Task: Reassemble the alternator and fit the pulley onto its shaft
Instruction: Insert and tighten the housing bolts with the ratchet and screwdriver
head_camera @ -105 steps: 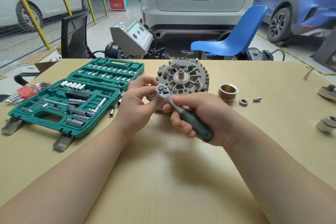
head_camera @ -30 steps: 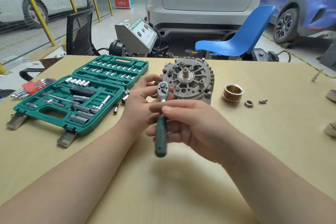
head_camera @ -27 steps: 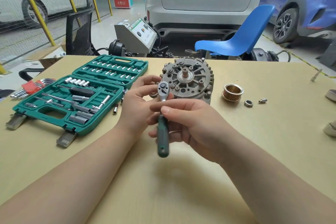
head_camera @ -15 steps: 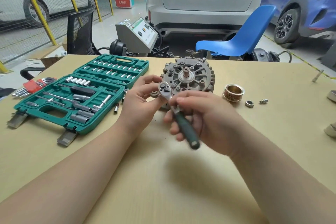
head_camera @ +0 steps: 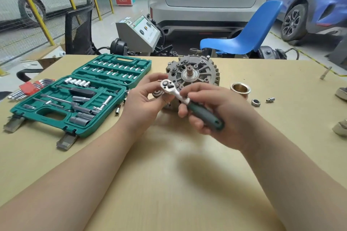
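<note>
- Bright, even daylight; soft shadow under the hands on the bench
- Wide-angle bending at the edges; slight motion blur on the fingers

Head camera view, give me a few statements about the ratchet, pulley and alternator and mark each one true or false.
1. The right hand grips the ratchet by its green handle. True.
2. The pulley is already on the alternator shaft. False: it sits on the table, right of the alternator, and the shaft is bare.
3. The left hand holds the ratchet's head end. True.
4. The socket case is closed. False: it lies open, left of the hands.
5. The nut lies left of the pulley. False: it lies to its right, on the table.
</note>
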Tool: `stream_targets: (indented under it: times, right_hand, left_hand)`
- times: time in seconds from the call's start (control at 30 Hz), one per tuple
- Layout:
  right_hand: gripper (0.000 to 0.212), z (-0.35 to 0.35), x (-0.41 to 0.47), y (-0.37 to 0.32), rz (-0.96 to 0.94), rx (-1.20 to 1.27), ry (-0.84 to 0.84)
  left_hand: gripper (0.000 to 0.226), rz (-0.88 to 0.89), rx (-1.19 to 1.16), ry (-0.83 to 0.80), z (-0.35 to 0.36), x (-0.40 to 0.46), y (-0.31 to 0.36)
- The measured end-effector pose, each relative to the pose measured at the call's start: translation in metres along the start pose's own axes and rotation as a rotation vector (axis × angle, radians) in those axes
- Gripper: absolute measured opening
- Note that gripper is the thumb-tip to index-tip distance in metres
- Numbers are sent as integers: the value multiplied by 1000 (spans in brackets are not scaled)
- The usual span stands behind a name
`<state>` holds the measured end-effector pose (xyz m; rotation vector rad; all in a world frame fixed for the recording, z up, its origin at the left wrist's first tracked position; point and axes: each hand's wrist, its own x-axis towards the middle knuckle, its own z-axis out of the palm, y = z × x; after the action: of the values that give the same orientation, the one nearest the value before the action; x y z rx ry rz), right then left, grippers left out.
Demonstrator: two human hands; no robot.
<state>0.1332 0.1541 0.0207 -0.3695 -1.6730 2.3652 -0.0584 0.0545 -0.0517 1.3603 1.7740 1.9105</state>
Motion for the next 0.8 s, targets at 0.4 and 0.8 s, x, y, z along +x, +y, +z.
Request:
stream_targets:
  times: [0.4, 0.8]
  right_hand:
    - [26, 1, 1, 1, -9, 34, -1]
    - [24, 42, 3, 46, 139, 171, -74]
  left_hand:
    - [14, 32, 10, -9, -2, 1, 3]
    - [18, -15, -34, 103, 0, 0, -6]
